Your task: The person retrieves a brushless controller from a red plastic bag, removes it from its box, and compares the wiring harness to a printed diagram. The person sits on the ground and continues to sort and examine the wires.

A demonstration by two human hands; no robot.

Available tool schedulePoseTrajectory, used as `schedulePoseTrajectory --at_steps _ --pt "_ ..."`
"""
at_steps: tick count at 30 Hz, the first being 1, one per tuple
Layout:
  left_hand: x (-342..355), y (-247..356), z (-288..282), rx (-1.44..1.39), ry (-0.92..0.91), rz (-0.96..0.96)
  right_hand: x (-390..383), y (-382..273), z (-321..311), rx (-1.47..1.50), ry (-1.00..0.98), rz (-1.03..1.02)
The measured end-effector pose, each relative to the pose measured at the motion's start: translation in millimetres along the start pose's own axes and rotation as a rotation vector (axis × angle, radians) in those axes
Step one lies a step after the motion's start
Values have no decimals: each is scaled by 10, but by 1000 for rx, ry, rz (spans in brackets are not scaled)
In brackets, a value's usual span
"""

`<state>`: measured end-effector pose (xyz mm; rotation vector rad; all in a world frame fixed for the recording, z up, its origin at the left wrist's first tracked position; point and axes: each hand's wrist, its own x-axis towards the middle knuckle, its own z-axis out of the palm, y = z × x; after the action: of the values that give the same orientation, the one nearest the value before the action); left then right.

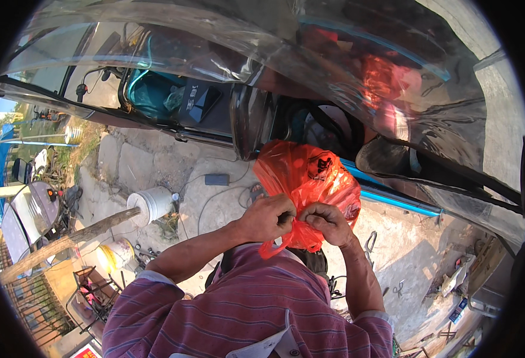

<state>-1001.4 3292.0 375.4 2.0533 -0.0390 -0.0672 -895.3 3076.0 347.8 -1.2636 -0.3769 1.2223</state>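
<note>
A red, see-through plastic bag [310, 173] with dark printing hangs in front of me, bulging with contents I cannot make out. Its gathered top is pinched by my left hand [269, 213], fingers curled closed. Close beside it on the right, my right hand [328, 222] also grips the bunched plastic between thumb and fingers. A loose flap of the bag trails down below both hands, over my striped shirt. Just beyond the bag, a vehicle with a clear plastic cover [214, 65] stands open at its side, dark items lying inside.
Along the vehicle's lower side runs a blue rail [393, 200]. To the left, a white bucket [152, 206] holds a wooden post [77, 244], with a yellow-stained bucket [115, 255] near it. A cable [203, 206] and a dark block [217, 179] lie on the concrete. A parked scooter [33, 215] stands farther left.
</note>
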Motion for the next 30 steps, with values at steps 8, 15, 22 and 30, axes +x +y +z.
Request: schedulePoseTrajectory --at_steps 8,15,22,30 --pt "108 11 -35 -31 22 35 45 -200 136 -522 106 -239" --pt "124 -2 9 -120 -17 -176 37 -214 229 -726 202 -423" --pt "94 -182 134 -330 -37 -585 57 -27 180 -566 155 -422" --pt "109 -85 -54 -283 -120 -204 36 78 142 -501 204 -398"
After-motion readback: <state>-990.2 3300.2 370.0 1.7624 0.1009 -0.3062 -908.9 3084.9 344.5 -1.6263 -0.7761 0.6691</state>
